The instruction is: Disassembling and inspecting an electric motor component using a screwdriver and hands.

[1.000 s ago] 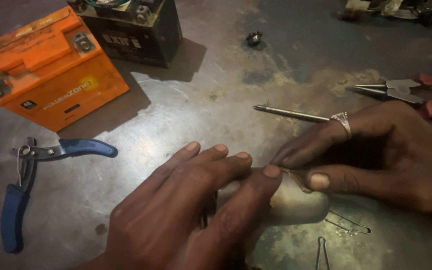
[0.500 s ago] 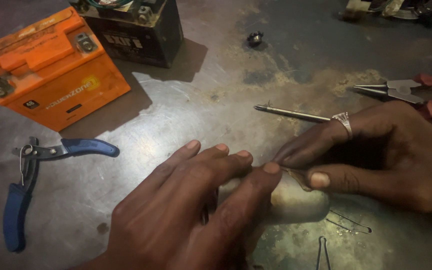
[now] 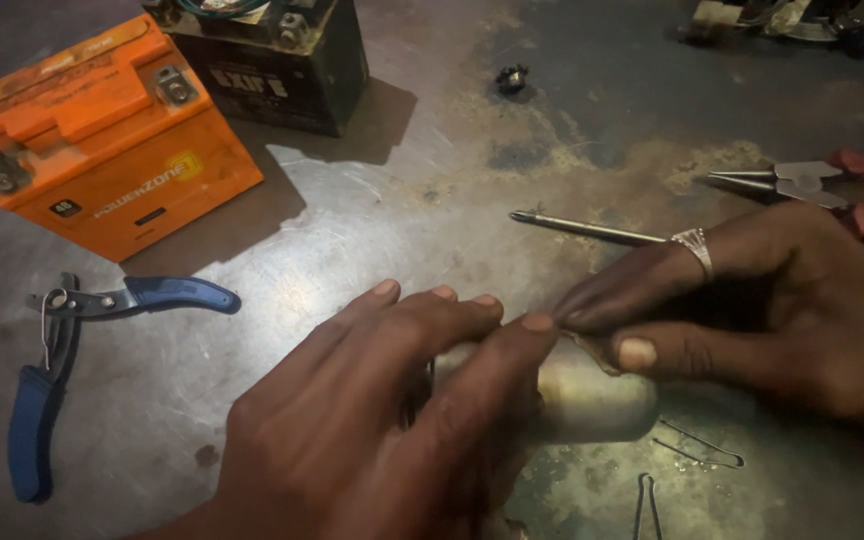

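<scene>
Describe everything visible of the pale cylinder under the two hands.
The cylinder is pale, smooth, dull metal by its look, with a rounded right end. It lies on its side on the worn metal table. The left hand lies over its left part, hiding that end; the right hand pinches at its top with fingertips and thumb, where a frayed bit shows. Thin bent wires lie just beside it.

A worn grey metal worktop (image 3: 422, 215) fills the whole frame, scuffed and mottled with rusty yellowish stains at the upper right and along the lower edge. Light falls brightest on the centre and left, giving a dull sheen, while the upper corners sink into shadow. No wall, floor or window shows anywhere.
</scene>
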